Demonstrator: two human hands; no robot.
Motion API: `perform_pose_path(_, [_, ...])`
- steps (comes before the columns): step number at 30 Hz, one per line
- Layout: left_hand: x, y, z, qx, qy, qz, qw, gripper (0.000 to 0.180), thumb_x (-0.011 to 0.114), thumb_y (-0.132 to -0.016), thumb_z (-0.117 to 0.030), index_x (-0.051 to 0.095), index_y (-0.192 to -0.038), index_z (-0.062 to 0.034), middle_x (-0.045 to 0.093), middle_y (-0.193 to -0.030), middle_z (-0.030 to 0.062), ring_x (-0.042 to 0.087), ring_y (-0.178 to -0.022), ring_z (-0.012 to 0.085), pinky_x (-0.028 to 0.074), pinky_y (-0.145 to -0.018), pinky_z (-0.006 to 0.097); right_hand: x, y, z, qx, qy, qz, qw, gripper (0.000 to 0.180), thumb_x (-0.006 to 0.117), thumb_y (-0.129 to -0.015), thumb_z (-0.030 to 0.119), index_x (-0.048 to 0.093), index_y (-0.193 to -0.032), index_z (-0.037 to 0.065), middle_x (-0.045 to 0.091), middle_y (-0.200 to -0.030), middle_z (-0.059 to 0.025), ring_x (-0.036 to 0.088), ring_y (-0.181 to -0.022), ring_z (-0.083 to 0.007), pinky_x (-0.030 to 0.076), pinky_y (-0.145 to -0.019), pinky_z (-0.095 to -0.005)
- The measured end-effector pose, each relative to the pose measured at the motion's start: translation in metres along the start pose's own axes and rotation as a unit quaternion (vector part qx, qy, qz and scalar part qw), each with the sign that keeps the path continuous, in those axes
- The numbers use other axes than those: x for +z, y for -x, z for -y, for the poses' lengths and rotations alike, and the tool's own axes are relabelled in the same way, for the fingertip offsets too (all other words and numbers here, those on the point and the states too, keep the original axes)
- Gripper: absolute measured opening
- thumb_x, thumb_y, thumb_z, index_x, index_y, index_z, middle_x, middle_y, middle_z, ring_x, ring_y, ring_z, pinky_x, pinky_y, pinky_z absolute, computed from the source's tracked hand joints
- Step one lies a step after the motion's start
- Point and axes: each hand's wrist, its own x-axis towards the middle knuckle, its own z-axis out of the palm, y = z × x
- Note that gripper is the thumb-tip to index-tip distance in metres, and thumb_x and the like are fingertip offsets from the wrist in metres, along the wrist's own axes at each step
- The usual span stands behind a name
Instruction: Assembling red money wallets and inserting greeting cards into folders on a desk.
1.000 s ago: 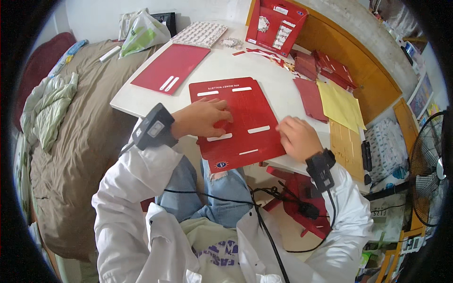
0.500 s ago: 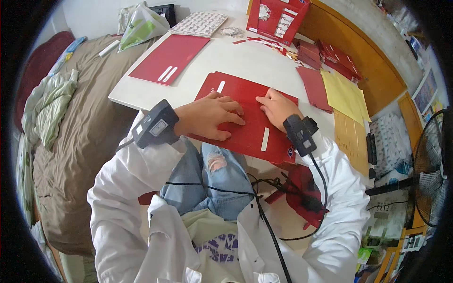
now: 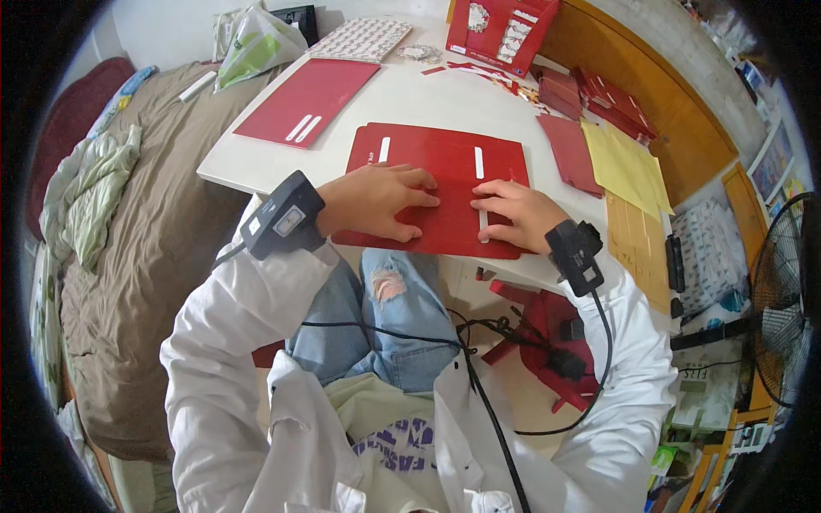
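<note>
Both hands [image 3: 445,205] now flat on turned red card [image 3: 436,184]

Head view, looking steeply down.

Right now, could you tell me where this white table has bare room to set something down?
Bare tabletop lies between the flat red card sheet at left, the folded red card under both hands, and the small red pieces. The right side, with yellow sheets, is crowded.
</note>
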Motion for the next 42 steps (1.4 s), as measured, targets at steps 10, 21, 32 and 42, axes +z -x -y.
perform_pose_path(10, [-0.001,0.010,0.002,0.053,-0.023,-0.051,0.997,0.031,0.058,-0.080,-0.021,0.061,-0.103,-0.0018,0.055,-0.114,0.0119,0.054,-0.103,0.0274,0.047,-0.084,0.036,0.004,0.002,-0.003,-0.078,0.108,-0.044,0.990,0.035,0.066,-0.075,0.032,0.063,-0.100,0.007,0.059,-0.109,-0.0056,0.058,-0.097,-0.0218,0.050,-0.077,-0.0322])
perform_pose_path(21, [-0.011,0.050,0.030,0.042,-0.087,-0.088,0.991,0.033,0.067,-0.072,-0.034,0.055,-0.076,-0.0032,0.056,-0.075,0.0077,0.058,-0.068,0.0255,0.047,-0.059,0.036,0.011,0.000,-0.011,-0.146,0.128,-0.113,0.975,0.023,0.067,-0.070,0.027,0.059,-0.072,0.006,0.062,-0.096,-0.0058,0.060,-0.084,-0.0200,0.050,-0.066,-0.0309])
perform_pose_path(32, [-0.008,0.047,0.036,0.142,-0.145,-0.117,0.972,0.035,0.067,-0.073,-0.033,0.047,-0.063,-0.0059,0.049,-0.065,0.0059,0.055,-0.057,0.0209,0.045,-0.045,0.032,0.013,0.000,-0.008,-0.129,0.139,-0.146,0.971,0.037,0.069,-0.067,0.033,0.047,-0.059,0.005,0.064,-0.096,-0.0073,0.062,-0.082,-0.0221,0.050,-0.065,-0.0322])
perform_pose_path(42, [-0.003,0.048,0.036,0.191,-0.192,-0.112,0.956,0.030,0.066,-0.076,-0.028,0.046,-0.066,-0.0070,0.052,-0.068,0.0075,0.054,-0.055,0.0195,0.045,-0.046,0.031,0.019,0.004,-0.005,-0.118,0.138,-0.187,0.965,0.035,0.070,-0.068,0.031,0.048,-0.061,0.005,0.065,-0.096,-0.0085,0.063,-0.085,-0.0223,0.051,-0.067,-0.0315])
